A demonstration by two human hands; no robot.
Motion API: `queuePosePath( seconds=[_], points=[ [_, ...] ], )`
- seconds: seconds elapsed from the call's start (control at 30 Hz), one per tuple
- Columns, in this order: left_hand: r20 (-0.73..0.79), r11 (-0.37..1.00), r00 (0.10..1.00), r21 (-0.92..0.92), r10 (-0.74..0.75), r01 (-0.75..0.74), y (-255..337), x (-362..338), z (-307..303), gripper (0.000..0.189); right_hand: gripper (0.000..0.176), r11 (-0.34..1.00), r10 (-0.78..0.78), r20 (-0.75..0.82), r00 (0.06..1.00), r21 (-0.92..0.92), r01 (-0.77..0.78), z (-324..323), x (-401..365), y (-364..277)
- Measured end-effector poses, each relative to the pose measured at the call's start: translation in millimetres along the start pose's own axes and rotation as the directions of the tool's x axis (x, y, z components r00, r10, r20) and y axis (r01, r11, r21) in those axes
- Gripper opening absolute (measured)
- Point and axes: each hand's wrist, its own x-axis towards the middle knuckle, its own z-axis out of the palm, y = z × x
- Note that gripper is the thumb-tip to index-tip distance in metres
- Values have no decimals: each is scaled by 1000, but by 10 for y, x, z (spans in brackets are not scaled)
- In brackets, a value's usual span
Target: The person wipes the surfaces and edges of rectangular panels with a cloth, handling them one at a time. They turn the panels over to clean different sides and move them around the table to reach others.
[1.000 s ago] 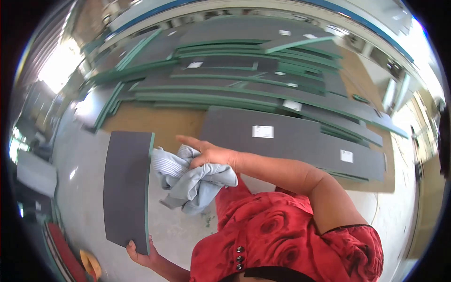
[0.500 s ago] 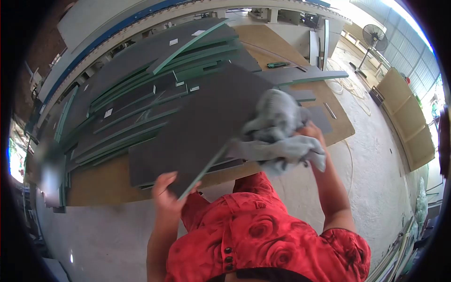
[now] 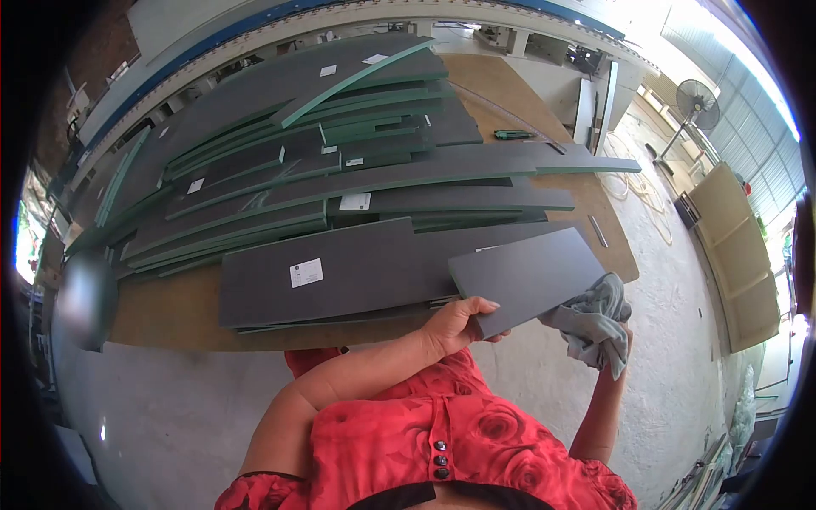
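A dark grey rectangular panel [image 3: 529,274] is held tilted over the table's near right side. My left hand [image 3: 463,325] grips its near left corner, thumb on the face and fingers beneath. Against the panel's right end lies a crumpled grey cloth [image 3: 593,321], bunched in my right hand [image 3: 627,340]. The cloth hides most of the right hand's fingers. Just left of the held panel, a longer dark panel [image 3: 357,263] with a white label [image 3: 307,273] rests on the table.
Several dark boards with green edges [image 3: 374,180] lie stacked across the brown table [image 3: 170,319]. A green-handled cutter [image 3: 514,134] and a thin marker-like stick [image 3: 599,231] are on its right part. A standing fan [image 3: 697,100] and a beige panel [image 3: 735,255] stand to the right.
The held panel has swung down and to the right, uncovering the boards and labelled panel behind. My left hand moved right with it; the cloth in my right hand shifted right and lower.
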Motion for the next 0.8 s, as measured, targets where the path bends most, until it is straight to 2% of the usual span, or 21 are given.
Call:
queuePosePath(
  seconds=[0.07, 0.1, 0.13, 0.2, 0.3, 0.37, 0.43, 0.47, 0.57, 0.6, 0.67, 0.73, 0.8],
  points=[
    [25, 1000, 1000, -3, -3, 3, -13, 5, -52, 28, 12, 997, -64, -21, 998, 31, 64, -6, -106, 305],
    [17, 1000, 1000, 3, -12, 12, -5, -5, -73, 28, 16, 1000, 17, -47, 999, 19, -17, -42, -146, 663],
    [9, 1000, 1000, 8, -18, 18, -1, -23, -93, 28, 16, 999, 22, -41, 999, 25, -21, -14, -155, 639],
    [-25, 1000, 1000, -9, 0, 0, 28, -111, -81, 27, 18, 980, -109, -38, 993, -171, 101, 13, -86, 522],
    [-72, 997, 994, -16, 77, -78, 152, -343, -26, 23, 22, 856, -315, 27, 949, -424, 296, 134, 127, -61],
    [-112, 987, 981, 1, 158, -159, 286, -551, -47, 21, 26, 959, -203, -4, 979, -202, 198, 340, 273, -589],
    [-65, 959, 956, 30, 284, -283, 429, -821, -128, 21, 28, 988, -150, -64, 987, -30, 149, 434, 405, -724],
    [-99, 947, 942, 39, 322, -320, 483, -981, -215, 21, 29, 991, -133, -93, 987, 22, 135, 452, 447, -717],
    [-77, 830, 829, 128, 553, -542, 658, -1638, -466, 29, 31, 989, -97, -134, 986, 96, 110, 523, 544, -684],
    [-100, 813, 809, 143, 579, -564, 683, -1898, -566, 29, 32, 988, -84, -135, 987, 114, 100, 547, 565, -686],
    [-165, 694, 680, 35, 714, -720, 654, -2408, -813, 30, 34, 988, -62, -127, 990, 130, 78, 616, 613, -733],
    [-235, 578, 546, 95, 804, -810, 572, -2932, -912, 33, 36, 990, -51, -105, 993, 125, 64, 692, 667, -803],
    [-310, 392, 333, 152, 891, -907, 446, -3348, -1032, 34, 37, 994, -76, -65, 995, 69, 80, 817, 719, -896]
  ],
)
